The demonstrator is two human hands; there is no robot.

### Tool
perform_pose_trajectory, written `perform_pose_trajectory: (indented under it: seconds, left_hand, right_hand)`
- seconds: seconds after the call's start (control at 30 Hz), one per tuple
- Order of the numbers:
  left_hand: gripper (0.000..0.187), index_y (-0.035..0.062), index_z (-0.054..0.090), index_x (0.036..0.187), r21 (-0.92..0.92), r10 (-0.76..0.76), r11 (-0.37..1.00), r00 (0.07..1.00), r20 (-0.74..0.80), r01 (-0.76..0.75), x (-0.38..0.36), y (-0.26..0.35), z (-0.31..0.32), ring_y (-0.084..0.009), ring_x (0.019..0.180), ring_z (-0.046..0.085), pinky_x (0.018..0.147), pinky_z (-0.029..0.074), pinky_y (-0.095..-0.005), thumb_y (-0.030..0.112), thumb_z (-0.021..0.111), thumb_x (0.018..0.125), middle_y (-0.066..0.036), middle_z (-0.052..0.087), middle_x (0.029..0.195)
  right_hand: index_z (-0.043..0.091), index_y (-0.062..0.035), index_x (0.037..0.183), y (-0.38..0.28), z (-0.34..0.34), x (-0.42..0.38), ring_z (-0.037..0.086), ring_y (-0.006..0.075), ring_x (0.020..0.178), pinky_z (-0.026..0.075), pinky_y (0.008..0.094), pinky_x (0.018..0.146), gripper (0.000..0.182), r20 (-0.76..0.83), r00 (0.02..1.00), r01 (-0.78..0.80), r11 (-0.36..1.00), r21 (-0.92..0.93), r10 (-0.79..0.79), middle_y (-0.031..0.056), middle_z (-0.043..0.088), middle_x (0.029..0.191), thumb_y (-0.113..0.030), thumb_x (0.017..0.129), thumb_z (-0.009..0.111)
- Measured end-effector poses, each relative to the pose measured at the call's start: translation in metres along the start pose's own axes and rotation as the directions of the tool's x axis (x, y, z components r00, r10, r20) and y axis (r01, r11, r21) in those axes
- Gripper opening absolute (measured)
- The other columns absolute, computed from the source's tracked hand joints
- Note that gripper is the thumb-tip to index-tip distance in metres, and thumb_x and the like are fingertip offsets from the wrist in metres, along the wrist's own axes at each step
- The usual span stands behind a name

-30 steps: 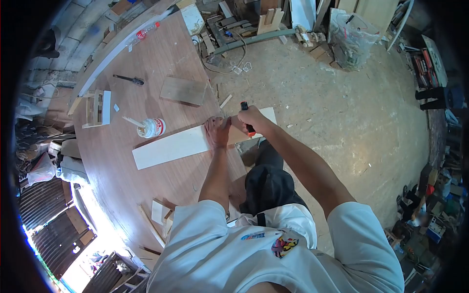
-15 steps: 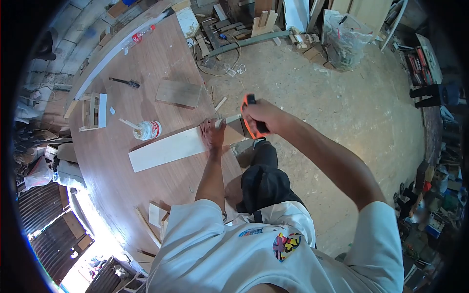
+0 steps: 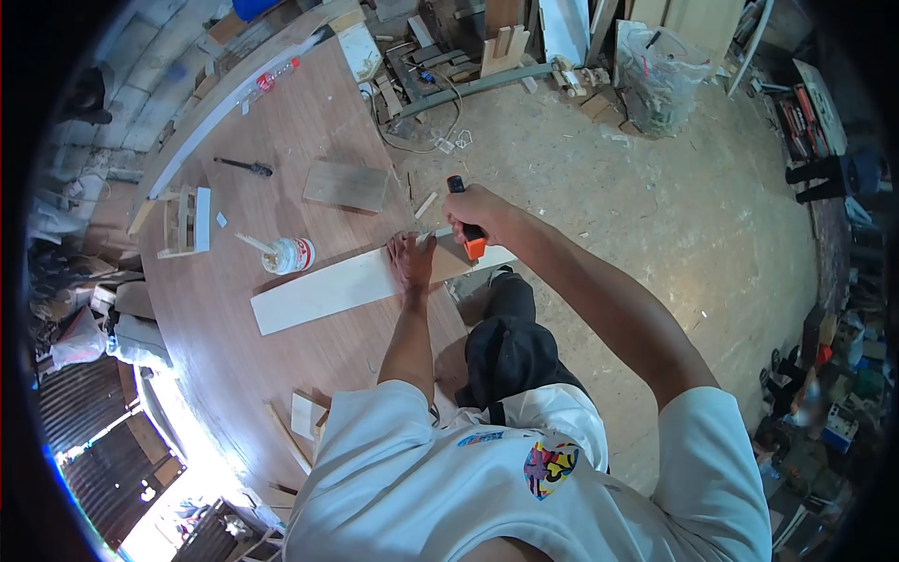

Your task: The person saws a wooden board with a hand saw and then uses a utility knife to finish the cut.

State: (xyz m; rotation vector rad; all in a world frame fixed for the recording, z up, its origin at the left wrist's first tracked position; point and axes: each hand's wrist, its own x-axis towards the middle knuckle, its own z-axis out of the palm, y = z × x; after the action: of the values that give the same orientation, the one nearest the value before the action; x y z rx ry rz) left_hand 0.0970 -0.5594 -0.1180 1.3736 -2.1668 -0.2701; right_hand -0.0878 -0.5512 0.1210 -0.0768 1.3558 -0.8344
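Note:
A long pale wooden board [image 3: 323,292] lies on the brown table, its right end sticking out past the edge. My left hand [image 3: 410,259] presses down on it near that edge, fingers bent over its far side. A handsaw [image 3: 475,245] with an orange and black handle is in my right hand [image 3: 479,214], fingers wrapped round the grip. It stands over the overhanging part of the board; its blade is seen almost edge-on and can hardly be made out. My knee, in dark cloth, is below the board's overhang.
On the table [image 3: 206,309] are a white jar [image 3: 288,255] with a stick in it, a flat wood block [image 3: 346,184], a dark slim tool [image 3: 245,168], a small wooden frame [image 3: 187,222] and a plastic bottle [image 3: 272,78]. Wood scraps and a clear bag [image 3: 663,84] stand beyond.
My right hand and the handsaw have shifted a little left, and the handle is turned to a different angle. My left hand stays on the board.

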Motion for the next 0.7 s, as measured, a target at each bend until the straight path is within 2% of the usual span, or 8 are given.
perform_pose_trajectory:
  seconds: [0.17, 0.27, 0.33, 0.47, 0.53, 0.6, 0.67, 0.7]
  left_hand:
    - [0.032, 0.0114, 0.063, 0.092, 0.017, 0.034, 0.999, 0.999, -0.03, -0.034, 0.005, 0.005, -0.004, -0.0319, 0.097, 0.057, 0.087, 0.045, -0.045, 0.034, 0.079, 0.076, -0.009, 0.06, 0.096]
    - [0.032, 0.0114, 0.064, 0.091, 0.014, 0.0, 1.0, 1.0, 0.027, 0.0, 0.007, 0.003, -0.002, -0.0311, 0.099, 0.057, 0.087, 0.045, -0.0444, 0.035, 0.078, 0.077, -0.009, 0.061, 0.097]
    - [0.031, 0.0113, 0.064, 0.091, 0.028, -0.015, 1.0, 0.999, 0.038, 0.013, 0.004, 0.008, -0.009, -0.0305, 0.099, 0.057, 0.087, 0.044, -0.0442, 0.036, 0.077, 0.077, -0.009, 0.061, 0.097]
    - [0.03, 0.0111, 0.066, 0.09, 0.01, -0.032, 0.999, 0.998, 0.056, 0.032, 0.008, 0.01, -0.011, -0.0295, 0.099, 0.057, 0.089, 0.044, -0.0435, 0.037, 0.076, 0.079, -0.008, 0.061, 0.098]
    - [0.031, 0.0107, 0.066, 0.091, 0.012, -0.033, 0.999, 0.999, 0.036, 0.032, 0.007, 0.013, -0.01, -0.03, 0.1, 0.057, 0.089, 0.044, -0.0434, 0.038, 0.076, 0.079, -0.008, 0.061, 0.098]
    - [0.032, 0.0102, 0.067, 0.091, 0.027, -0.025, 0.999, 1.0, 0.019, 0.024, 0.002, 0.01, -0.016, -0.0304, 0.1, 0.057, 0.09, 0.044, -0.0433, 0.038, 0.076, 0.079, -0.009, 0.061, 0.099]
    - [0.034, 0.009, 0.067, 0.093, -0.007, -0.031, 0.999, 0.998, 0.049, 0.031, 0.008, 0.012, -0.012, -0.0314, 0.101, 0.056, 0.091, 0.043, -0.0432, 0.039, 0.075, 0.08, -0.01, 0.061, 0.101]
    - [0.034, 0.009, 0.067, 0.093, -0.007, -0.038, 0.999, 0.998, 0.043, 0.039, 0.007, 0.013, -0.011, -0.0314, 0.101, 0.056, 0.091, 0.043, -0.0432, 0.039, 0.075, 0.08, -0.01, 0.061, 0.101]
  right_hand:
    - [0.047, -0.0006, 0.075, -0.001, 0.002, -0.003, 0.046, 0.0148, 0.047, 0.04, 0.0321, 0.042, 0.01, -0.064, 0.998, 0.024, 1.0, -0.012, -0.024, 0.0057, 0.046, 0.06, 0.005, 0.08, 0.054]
    - [0.047, -0.0012, 0.074, -0.006, -0.007, -0.014, 0.046, 0.0144, 0.047, 0.04, 0.0327, 0.042, 0.011, -0.061, 0.998, 0.006, 0.998, -0.064, -0.01, 0.0053, 0.046, 0.06, 0.004, 0.08, 0.055]
    - [0.054, 0.0032, 0.077, -0.018, -0.01, -0.033, 0.051, 0.0194, 0.048, 0.043, 0.0359, 0.042, 0.008, 0.0, 1.0, 0.001, 0.999, 0.038, -0.001, 0.0091, 0.049, 0.058, -0.001, 0.083, 0.053]
    - [0.053, 0.0006, 0.076, -0.021, -0.018, -0.068, 0.048, 0.0171, 0.046, 0.041, 0.0353, 0.041, 0.008, -0.014, 1.0, 0.001, 0.999, -0.053, -0.002, 0.0067, 0.047, 0.057, -0.002, 0.083, 0.054]
    - [0.052, 0.0009, 0.076, -0.013, -0.019, -0.067, 0.049, 0.0174, 0.045, 0.041, 0.0355, 0.04, 0.008, -0.016, 1.0, -0.005, 1.0, -0.023, 0.004, 0.0072, 0.048, 0.057, -0.002, 0.083, 0.054]
    - [0.052, 0.0012, 0.076, 0.012, -0.017, -0.049, 0.05, 0.0176, 0.044, 0.041, 0.0356, 0.039, 0.008, -0.008, 1.0, -0.01, 1.0, 0.019, 0.01, 0.0078, 0.049, 0.057, -0.002, 0.083, 0.054]
    - [0.049, -0.0048, 0.077, 0.057, -0.023, 0.011, 0.048, 0.0156, 0.045, 0.041, 0.0337, 0.04, 0.008, -0.12, 0.993, 0.007, 0.999, -0.051, -0.014, 0.005, 0.046, 0.059, 0.001, 0.082, 0.053]
    - [0.049, -0.0048, 0.077, 0.068, -0.019, 0.022, 0.048, 0.0156, 0.045, 0.041, 0.0337, 0.04, 0.008, -0.119, 0.993, 0.007, 0.998, -0.061, -0.014, 0.005, 0.046, 0.059, 0.001, 0.082, 0.053]
